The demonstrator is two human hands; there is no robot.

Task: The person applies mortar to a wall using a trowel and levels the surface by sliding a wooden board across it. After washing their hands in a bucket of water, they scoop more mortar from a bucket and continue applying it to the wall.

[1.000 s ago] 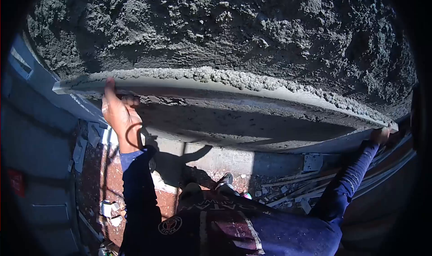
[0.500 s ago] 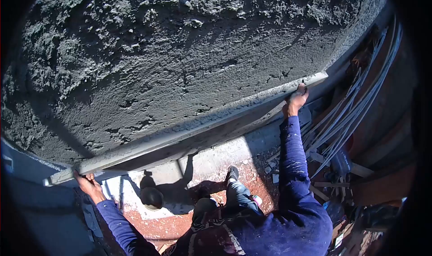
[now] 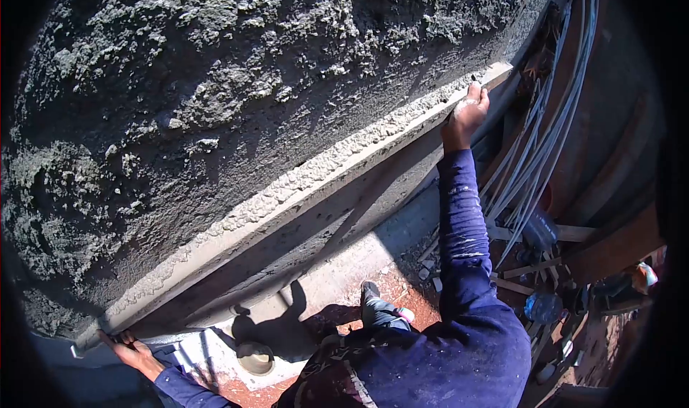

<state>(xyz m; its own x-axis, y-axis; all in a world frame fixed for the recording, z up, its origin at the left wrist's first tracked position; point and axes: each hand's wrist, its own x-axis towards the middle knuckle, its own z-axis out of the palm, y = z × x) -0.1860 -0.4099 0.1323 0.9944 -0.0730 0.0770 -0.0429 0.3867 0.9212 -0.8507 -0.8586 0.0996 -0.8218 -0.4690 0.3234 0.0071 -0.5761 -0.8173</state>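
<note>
Wet plaster wall (image 3: 215, 106), both hands gripping straightedge (image 3: 308, 185) ends, left hand (image 3: 129, 350) shadowed, right hand (image 3: 466, 114) lit

plastered wall (image 3: 237, 106) ahead, cables (image 3: 545, 128) crowding right

I see floor (image 3: 402, 286) far below, reddish brown with pale strip next to wall. Round bowl (image 3: 255, 356) sits on pale part, dark shadow just beside it. Shoe (image 3: 371, 297) stands on red part. Small stones and broken bits (image 3: 429, 268) lie near shoe. Wood pieces (image 3: 535, 268) lie crossed on right side. Bunch of grey pipes (image 3: 545, 142) rises from there, bottom ends down among wood. Round blue thing (image 3: 542, 307) lies near wood, too small to tell what.
</note>
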